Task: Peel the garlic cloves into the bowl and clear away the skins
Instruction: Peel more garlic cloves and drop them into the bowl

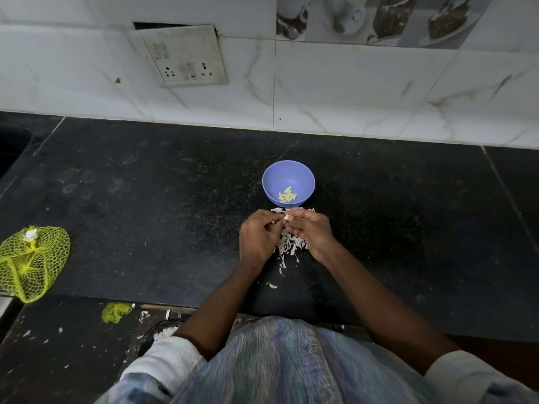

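Note:
A small blue bowl (288,174) stands on the black counter and holds several peeled garlic cloves (287,196). Just in front of it, my left hand (258,236) and my right hand (309,231) meet, fingertips pinched together on one garlic clove (287,218) held between them. A pile of white garlic skins (288,244) lies on the counter under and between my hands. A few loose skins (272,285) trail toward the counter's front edge.
A yellow-green mesh bag (30,265) lies at the counter's left edge, with a scrap of mesh (116,312) and bits of skin on the floor below. A tiled wall with a switch plate (182,55) backs the counter. A sink edge (14,141) shows far left.

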